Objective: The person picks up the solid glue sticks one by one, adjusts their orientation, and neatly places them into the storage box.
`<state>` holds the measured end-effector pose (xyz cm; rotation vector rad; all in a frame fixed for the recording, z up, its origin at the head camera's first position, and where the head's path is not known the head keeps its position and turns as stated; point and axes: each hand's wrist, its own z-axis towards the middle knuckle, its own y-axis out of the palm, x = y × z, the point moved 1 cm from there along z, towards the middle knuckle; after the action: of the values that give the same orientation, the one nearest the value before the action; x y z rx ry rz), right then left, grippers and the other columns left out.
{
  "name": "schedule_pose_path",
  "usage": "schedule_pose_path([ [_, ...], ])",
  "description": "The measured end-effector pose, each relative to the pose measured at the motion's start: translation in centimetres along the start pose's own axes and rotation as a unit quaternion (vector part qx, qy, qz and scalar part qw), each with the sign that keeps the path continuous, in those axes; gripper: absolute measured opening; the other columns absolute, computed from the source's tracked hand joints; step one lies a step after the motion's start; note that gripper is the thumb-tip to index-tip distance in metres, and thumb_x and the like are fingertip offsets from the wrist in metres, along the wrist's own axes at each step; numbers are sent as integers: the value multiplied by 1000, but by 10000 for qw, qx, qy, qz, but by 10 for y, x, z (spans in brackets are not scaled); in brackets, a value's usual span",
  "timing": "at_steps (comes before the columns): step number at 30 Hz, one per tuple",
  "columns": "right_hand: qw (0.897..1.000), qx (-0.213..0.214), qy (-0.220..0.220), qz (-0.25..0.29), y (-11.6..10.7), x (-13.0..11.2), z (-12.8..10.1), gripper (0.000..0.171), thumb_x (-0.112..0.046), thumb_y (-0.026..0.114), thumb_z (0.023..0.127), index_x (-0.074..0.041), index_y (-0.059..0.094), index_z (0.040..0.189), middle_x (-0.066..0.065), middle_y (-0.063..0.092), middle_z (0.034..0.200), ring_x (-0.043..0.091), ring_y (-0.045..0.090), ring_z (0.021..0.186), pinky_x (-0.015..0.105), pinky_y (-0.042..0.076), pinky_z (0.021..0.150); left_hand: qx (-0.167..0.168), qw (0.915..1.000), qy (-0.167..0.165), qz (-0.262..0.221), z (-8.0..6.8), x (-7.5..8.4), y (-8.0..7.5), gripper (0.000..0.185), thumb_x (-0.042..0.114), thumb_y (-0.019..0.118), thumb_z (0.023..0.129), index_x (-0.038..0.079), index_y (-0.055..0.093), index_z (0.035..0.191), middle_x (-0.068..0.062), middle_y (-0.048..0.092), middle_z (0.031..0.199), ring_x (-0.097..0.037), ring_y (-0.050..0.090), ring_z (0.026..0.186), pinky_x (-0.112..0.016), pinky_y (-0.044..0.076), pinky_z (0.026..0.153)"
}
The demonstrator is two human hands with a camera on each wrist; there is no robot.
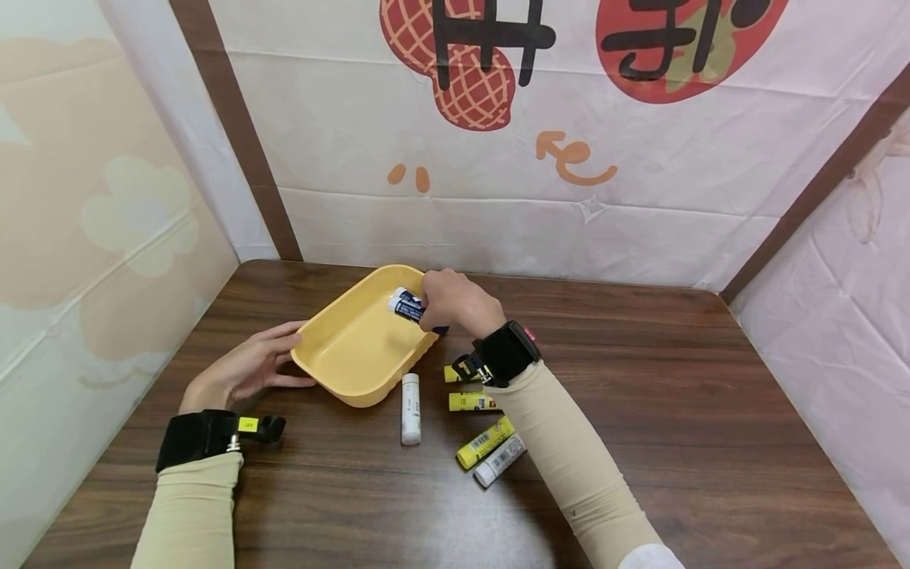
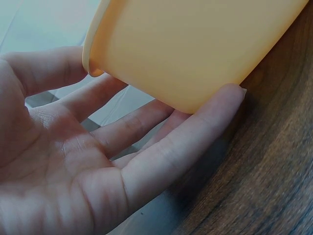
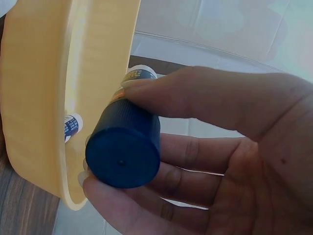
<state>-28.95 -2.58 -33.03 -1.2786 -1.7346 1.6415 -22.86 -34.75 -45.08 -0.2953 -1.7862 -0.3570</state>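
Right hand (image 1: 458, 300) is pinching a blue glue stick (image 3: 128, 120), grip narrowed to barrel width. Head view is placing it over the right side of the yellow tray (image 1: 348, 340); can't tell if it's touching the rim. Knuckles are hiding mid-barrel there, but right wrist view is showing it: thumb on one side, fingers opposite, ribbed base facing the camera, white end pointing away. Long axis in head view is running slantwise: white end pointing left of the grip and slightly away from the person, base poking out on the grip's near side. A second blue stick (image 3: 72, 127) is lying in the tray, left of the grip in right wrist view, partly hidden by the wall. Left hand (image 1: 249, 367) is holding the tray's left end; left wrist view is showing thumb and fingers spread wide round a corner, some fingertips hidden. Head view is also showing, nearer the person than the right grip, a white glue stick (image 1: 411, 409), yellow glue sticks (image 1: 485, 443) and another white stick (image 1: 500, 461) lying on the table (image 1: 711, 379).
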Motion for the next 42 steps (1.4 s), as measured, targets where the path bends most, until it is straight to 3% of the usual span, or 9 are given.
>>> schedule_pose_path([
  [7,10000,57,48,14,2,-1,4,30,-7,69,87,-14,49,65,-3,46,67,12,42,60,23,34,52,-27,10000,6,30,0,0,1,62,26,42,113,8,14,166,16,59,136,-3,64,120,-45,63,95],
  [14,9999,12,118,8,2,-4,9,30,-6,66,86,-14,45,65,-2,42,66,12,41,57,22,35,50,-27,10000,3,35,-1,1,1,63,26,42,113,7,13,166,16,58,136,-2,64,120,-46,63,95],
  [23,9994,-26,306,150,0,-5,15,22,-7,67,84,-12,54,69,-1,54,67,12,54,52,21,45,45,68,10000,-41,7,-2,2,1,65,27,43,113,7,11,166,17,59,135,-2,64,119,-46,63,95],
  [34,9990,-131,390,157,1,-5,20,12,-6,65,85,-10,59,75,3,59,75,15,57,54,20,45,43,28,10000,-28,60,-1,2,2,65,27,42,113,6,11,166,16,57,136,-2,63,120,-46,63,96],
  [42,9987,-196,413,213,1,-9,21,7,-6,65,88,-9,60,84,6,62,88,21,66,68,22,48,45,11,10000,-67,-21,-2,1,2,64,27,42,113,6,13,165,15,58,134,-2,64,118,-47,63,96],
])
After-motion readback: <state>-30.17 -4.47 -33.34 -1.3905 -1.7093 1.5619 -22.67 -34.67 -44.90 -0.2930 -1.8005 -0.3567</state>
